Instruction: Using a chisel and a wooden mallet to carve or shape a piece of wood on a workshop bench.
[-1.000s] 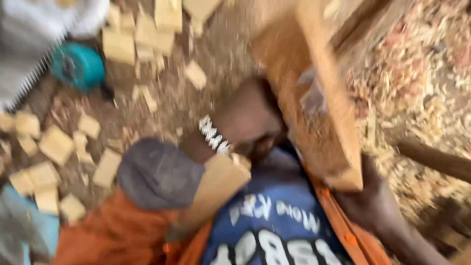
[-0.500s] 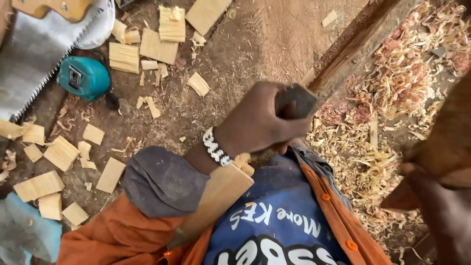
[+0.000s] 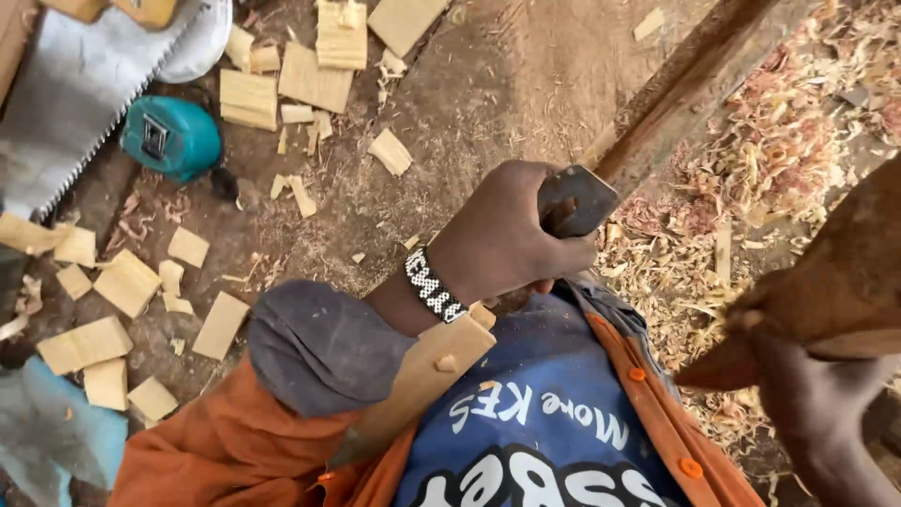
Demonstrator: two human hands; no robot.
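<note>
Our hands at the woodwork
Our left hand [image 3: 502,235] gripped a dark tool [image 3: 574,199]; our right hand [image 3: 807,376] held a brown wood piece [image 3: 835,282] above the shavings [image 3: 751,178].

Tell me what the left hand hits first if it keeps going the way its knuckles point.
Probably the long wooden beam: the left hand, gripping a dark metal tool, points up-right at it. Depth is unclear.
</note>
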